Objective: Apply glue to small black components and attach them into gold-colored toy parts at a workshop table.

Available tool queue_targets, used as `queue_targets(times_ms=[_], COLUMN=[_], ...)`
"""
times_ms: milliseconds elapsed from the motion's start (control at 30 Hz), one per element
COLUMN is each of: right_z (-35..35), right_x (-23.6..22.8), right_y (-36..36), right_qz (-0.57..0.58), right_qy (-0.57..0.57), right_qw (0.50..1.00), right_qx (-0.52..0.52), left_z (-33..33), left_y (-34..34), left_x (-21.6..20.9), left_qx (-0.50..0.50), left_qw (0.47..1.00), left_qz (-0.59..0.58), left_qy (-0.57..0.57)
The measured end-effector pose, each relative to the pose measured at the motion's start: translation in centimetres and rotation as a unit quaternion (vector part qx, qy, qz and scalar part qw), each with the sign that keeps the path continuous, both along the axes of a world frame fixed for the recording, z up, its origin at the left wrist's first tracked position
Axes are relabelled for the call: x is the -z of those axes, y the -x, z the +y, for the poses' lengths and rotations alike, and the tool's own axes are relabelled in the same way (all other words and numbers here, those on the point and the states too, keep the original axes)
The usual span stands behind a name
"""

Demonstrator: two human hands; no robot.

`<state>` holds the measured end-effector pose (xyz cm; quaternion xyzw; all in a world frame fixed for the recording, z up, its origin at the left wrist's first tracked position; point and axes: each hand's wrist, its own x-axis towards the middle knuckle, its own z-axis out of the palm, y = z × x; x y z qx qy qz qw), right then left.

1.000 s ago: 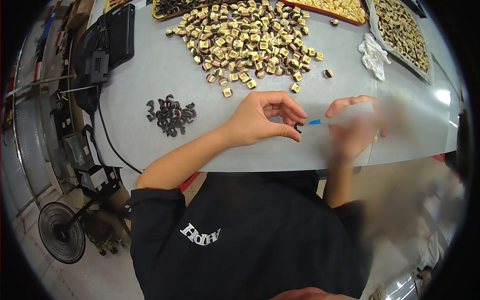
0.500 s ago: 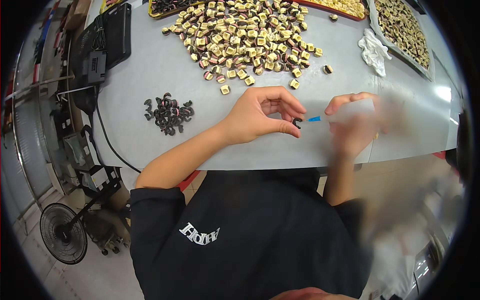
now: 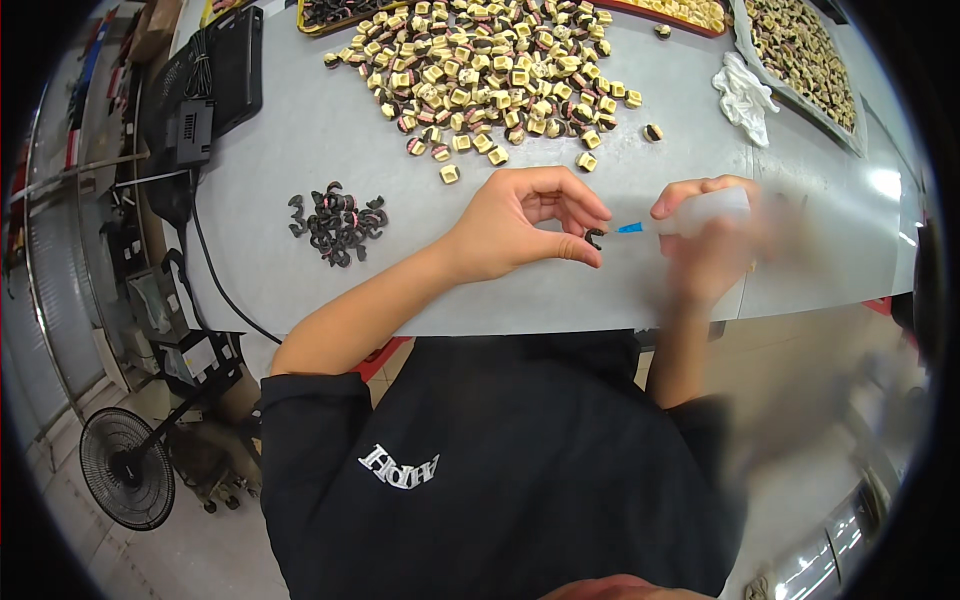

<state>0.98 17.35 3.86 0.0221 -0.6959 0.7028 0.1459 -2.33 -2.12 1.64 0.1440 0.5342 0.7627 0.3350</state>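
Thumb and fingers of my left hand [image 3: 520, 222] pinch a small black curved piece [image 3: 594, 240] shaped like a C. Facing it from the right, my right hand [image 3: 700, 250] is wrapped round a translucent white squeeze bottle [image 3: 712, 210], partly blurred. Its blue dispensing tip [image 3: 629, 228] points left at the piece, close by; whether it touches cannot be made out. To the left of my left forearm lies a small heap of similar black curved pieces [image 3: 335, 225], some with pink edges.
A large pile of cream, black and pink blocks with square hollows [image 3: 500, 75] covers the table's far middle. Trays of small parts [image 3: 800, 70] line the far edge. A crumpled white cloth [image 3: 745, 98] lies at the right, a black device with cables [image 3: 195, 130] at the left.
The blue tip has lifted slightly and drawn a little back from the curved piece. My left hand keeps its pinch, nearly still.
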Motion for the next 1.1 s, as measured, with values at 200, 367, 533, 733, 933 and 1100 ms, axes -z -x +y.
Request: queue_targets(times_ms=[200,367,533,733,933,1100], right_z=[1.3,3.3,6.1,8.7,6.8,4.5], right_x=[0.7,0.0,-0.3,1.9,-0.4,-1.3], right_y=[0.4,1.0,1.5,1.8,0.0,-2.7], right_qz=[0.057,0.106,0.019,-0.053,0.028,-0.023], right_qy=[0.037,0.128,-0.007,-0.201,-0.393,-0.52], right_qw=[0.998,0.985,0.994,0.973,0.89,0.854], right_qx=[0.019,0.041,0.103,0.105,0.228,-0.001], left_z=[0.2,0.4,-0.4,0.0,0.6,0.1], left_y=[0.1,0.2,-0.3,-0.1,-0.2,-0.3], left_x=[-0.3,0.0,0.5,0.3,0.4,0.6], left_qx=[0.002,-0.001,-0.016,-0.017,-0.014,-0.014], left_qw=[1.0,1.0,0.999,0.999,1.0,1.0], left_qz=[-0.016,-0.026,-0.009,-0.013,-0.004,0.007], left_qy=[0.0,-0.008,-0.026,-0.024,-0.021,-0.017])
